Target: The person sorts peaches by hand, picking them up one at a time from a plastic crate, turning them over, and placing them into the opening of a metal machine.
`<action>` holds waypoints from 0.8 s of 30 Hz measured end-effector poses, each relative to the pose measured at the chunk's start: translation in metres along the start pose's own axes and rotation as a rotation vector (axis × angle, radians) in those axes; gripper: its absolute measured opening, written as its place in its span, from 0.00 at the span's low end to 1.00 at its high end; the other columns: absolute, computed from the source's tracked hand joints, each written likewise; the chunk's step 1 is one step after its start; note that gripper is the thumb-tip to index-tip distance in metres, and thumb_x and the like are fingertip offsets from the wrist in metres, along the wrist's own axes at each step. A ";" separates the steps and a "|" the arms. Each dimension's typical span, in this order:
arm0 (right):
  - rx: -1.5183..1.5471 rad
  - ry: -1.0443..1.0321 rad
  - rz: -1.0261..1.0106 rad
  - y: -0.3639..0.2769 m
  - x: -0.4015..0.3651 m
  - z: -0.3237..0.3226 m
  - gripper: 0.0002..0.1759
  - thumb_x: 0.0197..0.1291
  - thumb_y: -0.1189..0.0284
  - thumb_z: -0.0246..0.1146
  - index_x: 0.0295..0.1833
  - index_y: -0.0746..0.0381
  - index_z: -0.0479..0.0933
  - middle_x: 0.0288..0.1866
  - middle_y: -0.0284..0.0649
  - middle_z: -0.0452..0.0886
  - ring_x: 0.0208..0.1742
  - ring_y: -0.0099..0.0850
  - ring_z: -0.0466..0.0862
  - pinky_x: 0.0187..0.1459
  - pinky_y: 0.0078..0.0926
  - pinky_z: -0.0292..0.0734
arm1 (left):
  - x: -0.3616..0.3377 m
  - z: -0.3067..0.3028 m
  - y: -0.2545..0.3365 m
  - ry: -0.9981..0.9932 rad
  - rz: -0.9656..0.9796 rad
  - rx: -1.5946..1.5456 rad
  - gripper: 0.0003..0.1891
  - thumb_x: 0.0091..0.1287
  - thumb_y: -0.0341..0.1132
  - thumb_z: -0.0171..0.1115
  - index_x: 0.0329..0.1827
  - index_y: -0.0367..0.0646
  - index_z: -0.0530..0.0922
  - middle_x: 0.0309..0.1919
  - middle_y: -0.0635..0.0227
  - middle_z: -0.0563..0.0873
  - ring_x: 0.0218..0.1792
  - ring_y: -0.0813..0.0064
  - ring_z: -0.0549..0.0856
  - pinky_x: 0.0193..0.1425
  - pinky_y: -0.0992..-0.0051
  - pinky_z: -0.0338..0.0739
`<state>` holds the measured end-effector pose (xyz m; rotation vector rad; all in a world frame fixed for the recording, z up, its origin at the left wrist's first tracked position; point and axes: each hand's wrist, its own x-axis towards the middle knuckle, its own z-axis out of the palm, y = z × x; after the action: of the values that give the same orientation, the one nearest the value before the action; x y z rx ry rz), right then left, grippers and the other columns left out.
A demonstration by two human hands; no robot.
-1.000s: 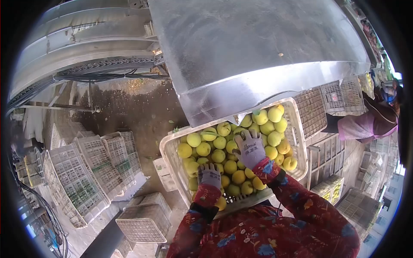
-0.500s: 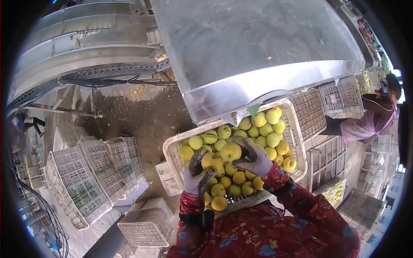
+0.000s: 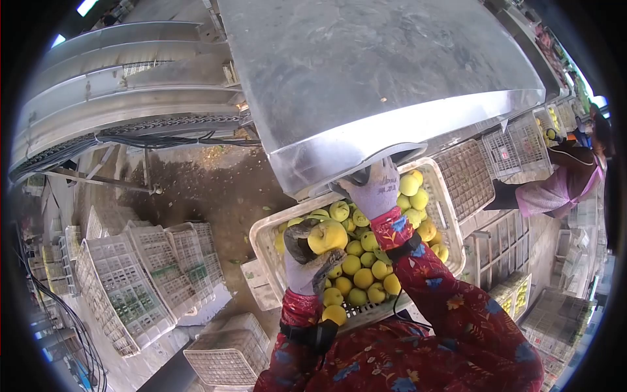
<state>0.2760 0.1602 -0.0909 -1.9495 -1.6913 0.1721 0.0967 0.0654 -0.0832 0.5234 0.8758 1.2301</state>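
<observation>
My left hand [image 3: 302, 261], in a pale glove with dark, dirty fingers, is closed round a yellow peach [image 3: 328, 236] above the crate's left half. My right hand [image 3: 377, 188], gloved the same way, reaches up to the front lip of the metal chute [image 3: 405, 108]. Its fingertips are partly hidden there, so whether they hold anything cannot be made out. Below both hands stands a whitish plastic crate [image 3: 450, 215] with many yellow-green peaches [image 3: 363, 277] in it.
Brown crates [image 3: 465, 173] stand to the right, near a person [image 3: 562, 176] in a pink apron. Stacked crates [image 3: 124, 281] and another crate [image 3: 225, 356] are at left. Black cables [image 3: 163, 139] run along the metal machinery. The floor [image 3: 189, 173] looks wet and littered.
My right hand has moved up from the middle of the crate to the chute's lip; the peach it held no longer shows. My left hand stays over the crate with a peach.
</observation>
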 end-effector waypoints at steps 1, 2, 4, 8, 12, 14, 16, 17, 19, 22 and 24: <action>-0.164 -0.026 -0.043 -0.004 0.008 0.007 0.39 0.40 0.59 0.81 0.56 0.64 0.72 0.50 0.50 0.77 0.53 0.50 0.78 0.53 0.49 0.73 | 0.003 0.000 -0.003 0.006 0.071 0.074 0.36 0.50 0.13 0.73 0.63 0.38 0.69 0.57 0.58 0.79 0.56 0.65 0.82 0.54 0.68 0.87; -0.056 0.032 -0.051 -0.003 0.006 0.002 0.40 0.40 0.59 0.81 0.58 0.64 0.72 0.51 0.51 0.77 0.54 0.51 0.77 0.55 0.50 0.73 | 0.007 -0.003 -0.006 -0.028 0.128 0.141 0.38 0.47 0.14 0.76 0.63 0.38 0.68 0.55 0.61 0.78 0.55 0.68 0.82 0.55 0.68 0.87; 0.155 0.142 -0.065 -0.004 -0.007 -0.029 0.42 0.41 0.60 0.80 0.61 0.64 0.71 0.55 0.53 0.75 0.57 0.53 0.75 0.57 0.51 0.72 | 0.008 -0.005 -0.008 0.007 0.043 0.096 0.36 0.52 0.14 0.72 0.65 0.38 0.68 0.58 0.58 0.79 0.56 0.66 0.83 0.54 0.69 0.87; 0.301 -0.094 -0.348 -0.009 -0.065 -0.057 0.43 0.44 0.60 0.79 0.65 0.65 0.70 0.60 0.53 0.75 0.58 0.52 0.75 0.58 0.49 0.71 | 0.021 -0.015 -0.039 -0.024 0.201 0.236 0.34 0.58 0.14 0.67 0.68 0.39 0.67 0.60 0.57 0.79 0.57 0.65 0.83 0.60 0.69 0.83; 0.297 -0.037 -0.241 -0.013 -0.074 -0.037 0.43 0.45 0.61 0.79 0.66 0.64 0.69 0.59 0.52 0.76 0.57 0.52 0.76 0.58 0.47 0.71 | 0.016 0.005 -0.028 -0.083 0.250 0.214 0.30 0.63 0.16 0.62 0.68 0.39 0.66 0.62 0.60 0.75 0.61 0.67 0.78 0.65 0.67 0.79; 0.248 0.047 -0.148 -0.014 -0.055 -0.031 0.42 0.47 0.61 0.78 0.65 0.65 0.70 0.57 0.49 0.78 0.55 0.52 0.76 0.57 0.48 0.70 | 0.010 0.001 -0.022 -0.030 0.193 0.081 0.29 0.64 0.18 0.63 0.69 0.39 0.66 0.62 0.60 0.75 0.63 0.68 0.77 0.65 0.68 0.78; -0.038 0.051 -0.155 -0.006 -0.018 -0.008 0.38 0.49 0.54 0.75 0.59 0.68 0.72 0.55 0.47 0.78 0.55 0.51 0.75 0.54 0.49 0.69 | 0.003 -0.046 -0.032 -0.020 0.034 0.419 0.29 0.64 0.22 0.64 0.69 0.40 0.67 0.62 0.61 0.75 0.63 0.64 0.76 0.67 0.65 0.76; -0.161 -0.004 -0.215 0.004 -0.004 0.014 0.36 0.49 0.54 0.74 0.56 0.67 0.73 0.55 0.48 0.78 0.56 0.51 0.74 0.54 0.49 0.69 | -0.002 -0.067 -0.041 -0.047 -0.024 0.694 0.28 0.65 0.26 0.66 0.69 0.40 0.68 0.62 0.61 0.76 0.63 0.61 0.76 0.67 0.62 0.76; -0.169 0.036 -0.243 -0.005 0.006 0.002 0.30 0.50 0.56 0.74 0.52 0.65 0.75 0.54 0.48 0.78 0.59 0.53 0.72 0.55 0.50 0.69 | -0.013 -0.062 -0.045 -0.144 -0.172 1.308 0.25 0.65 0.34 0.65 0.66 0.42 0.72 0.62 0.60 0.76 0.62 0.58 0.77 0.69 0.54 0.72; 0.143 0.279 -0.200 0.000 -0.015 -0.020 0.27 0.53 0.56 0.72 0.51 0.64 0.75 0.49 0.47 0.81 0.55 0.52 0.76 0.53 0.52 0.71 | -0.033 -0.061 -0.074 -0.498 -0.268 1.996 0.22 0.65 0.44 0.61 0.61 0.46 0.78 0.60 0.60 0.79 0.63 0.53 0.75 0.72 0.43 0.62; 0.330 0.004 -0.193 0.022 -0.055 -0.009 0.27 0.54 0.58 0.71 0.51 0.64 0.74 0.44 0.47 0.83 0.49 0.51 0.82 0.51 0.50 0.76 | -0.042 -0.075 -0.108 -0.734 -0.440 2.129 0.20 0.64 0.47 0.58 0.55 0.47 0.82 0.58 0.58 0.82 0.64 0.53 0.75 0.75 0.36 0.51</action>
<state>0.2881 0.1042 -0.1080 -1.5378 -1.7134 0.3512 0.0956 -0.0125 -0.1967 2.0674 1.2364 -0.7857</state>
